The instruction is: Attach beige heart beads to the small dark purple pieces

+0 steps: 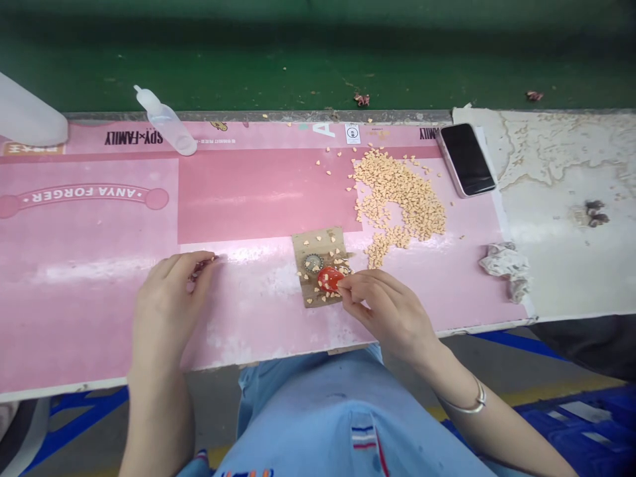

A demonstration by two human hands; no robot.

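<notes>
My left hand (171,295) rests at the left of the pink tabletop, thumb and forefinger pinched on a small dark reddish piece (200,267), mostly hidden by the fingers. At the centre, my right hand (385,308) pinches the edge of a glossy red rounded piece (328,279) over a brown cardboard scrap (311,298). Beside the red piece, a ridged bottle cap (313,264) lies on the cardboard. Several tiny tan heart-shaped pieces are scattered on the scrap. Beyond my right hand spreads a large pile of the same tan pieces (417,199).
At the back left lie a small translucent squeeze bottle (171,126) and a larger white container (30,112). A phone (467,160) sits right of the pile, with a crumpled tissue (507,268) nearer me. Dark clumps (596,213) lie far right. A green surface (223,79) runs behind the table.
</notes>
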